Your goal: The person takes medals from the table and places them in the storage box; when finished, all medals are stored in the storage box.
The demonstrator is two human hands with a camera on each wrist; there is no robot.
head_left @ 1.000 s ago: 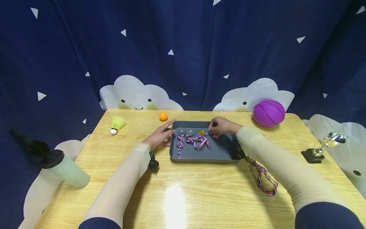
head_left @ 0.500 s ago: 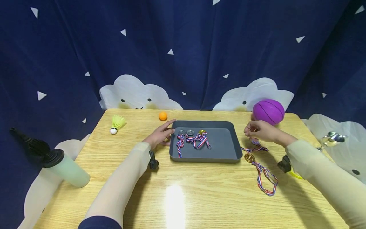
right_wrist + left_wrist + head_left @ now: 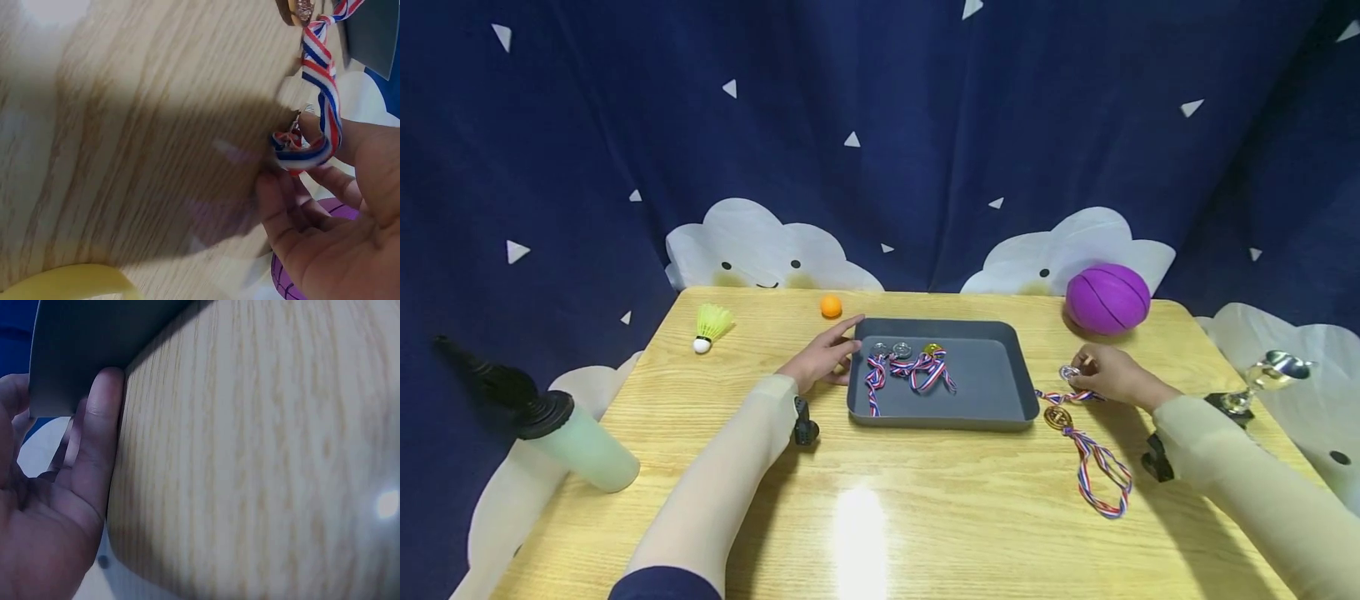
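Observation:
A grey tray [image 3: 942, 422] lies mid-table, holding two silver medals [image 3: 902, 350] and a gold medal [image 3: 932, 349] with striped ribbons. My left hand [image 3: 815, 362] holds its left wall; in the left wrist view fingers [image 3: 103, 403] press the outer side, and another digit lies by the rim. Right of the tray, my right hand [image 3: 1108, 375] pinches a silver medal [image 3: 1069, 372] at its edge, its red, white and blue ribbon [image 3: 331, 103] looping beside the fingers. Just nearer lies a bronze-gold medal [image 3: 1057, 417], its ribbon [image 3: 1105, 477] trailing toward me.
A purple ball [image 3: 1108, 298] sits behind my right hand, and a trophy cup [image 3: 1251, 383] stands farther right. An orange ball [image 3: 831, 306], a yellow shuttlecock [image 3: 711, 325] and a pale green bottle [image 3: 587, 450] are leftward. A yellow curved object [image 3: 69, 281] shows in the right wrist view.
My right hand has moved right from over the tray to the medals beside it, then down onto the silver one. The left hand has stayed at the tray wall.

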